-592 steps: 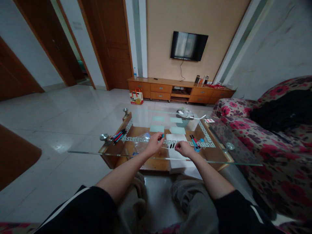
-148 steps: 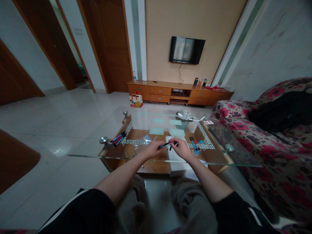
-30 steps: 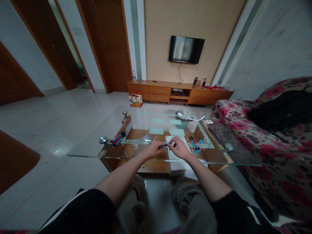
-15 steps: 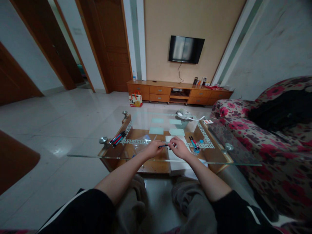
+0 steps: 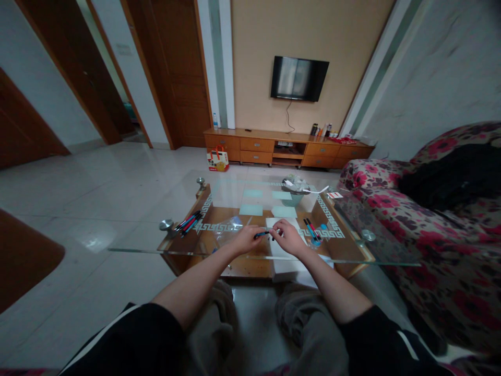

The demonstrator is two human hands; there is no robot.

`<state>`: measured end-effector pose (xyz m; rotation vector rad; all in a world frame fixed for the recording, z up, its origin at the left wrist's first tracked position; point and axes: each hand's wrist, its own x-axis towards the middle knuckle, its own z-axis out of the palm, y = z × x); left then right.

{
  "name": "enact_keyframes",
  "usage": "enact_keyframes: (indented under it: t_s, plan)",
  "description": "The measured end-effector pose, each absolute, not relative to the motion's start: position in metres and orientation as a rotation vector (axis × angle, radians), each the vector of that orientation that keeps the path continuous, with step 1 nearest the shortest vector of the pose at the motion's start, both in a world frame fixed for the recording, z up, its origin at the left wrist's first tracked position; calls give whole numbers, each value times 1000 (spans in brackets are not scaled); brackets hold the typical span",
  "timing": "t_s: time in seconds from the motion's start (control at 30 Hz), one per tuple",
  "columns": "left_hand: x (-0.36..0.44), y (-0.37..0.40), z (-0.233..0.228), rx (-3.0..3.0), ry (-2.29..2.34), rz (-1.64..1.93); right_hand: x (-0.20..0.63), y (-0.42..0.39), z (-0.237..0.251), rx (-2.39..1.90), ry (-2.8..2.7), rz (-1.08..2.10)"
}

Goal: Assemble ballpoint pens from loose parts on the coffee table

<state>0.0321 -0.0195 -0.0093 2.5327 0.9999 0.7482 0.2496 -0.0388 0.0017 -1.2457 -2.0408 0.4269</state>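
A dark pen with a blue part [image 5: 261, 234] lies level between my two hands, above the near part of the glass table [image 5: 235, 255]. My left hand [image 5: 247, 239] is closed around its left portion. Pinched at the other end is my right hand [image 5: 287, 237]; its fingers hide that tip, and a small dark piece shows under them. Several blue, red and black pens [image 5: 189, 223] lie in a heap on the glass to the left. Right of my right hand are a few blue and red pens [image 5: 312, 230].
A clear plastic bag [image 5: 226, 230] is near my left hand. Under the glass sits a white box [image 5: 278, 265]. A basket [image 5: 294, 198] with plastic in it stands at the table's far side. A flowered sofa [image 5: 442, 250] flanks the right.
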Motion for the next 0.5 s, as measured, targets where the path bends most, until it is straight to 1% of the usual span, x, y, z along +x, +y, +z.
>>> enact_keyframes:
  t_s: [0.27, 0.5]
  plan:
    - [32, -19, -11, 2510, 1011, 738, 250, -39, 1, -1239, -2036, 428]
    - [32, -18, -12, 2554, 988, 754, 250, -38, 3, -1241, -2027, 363]
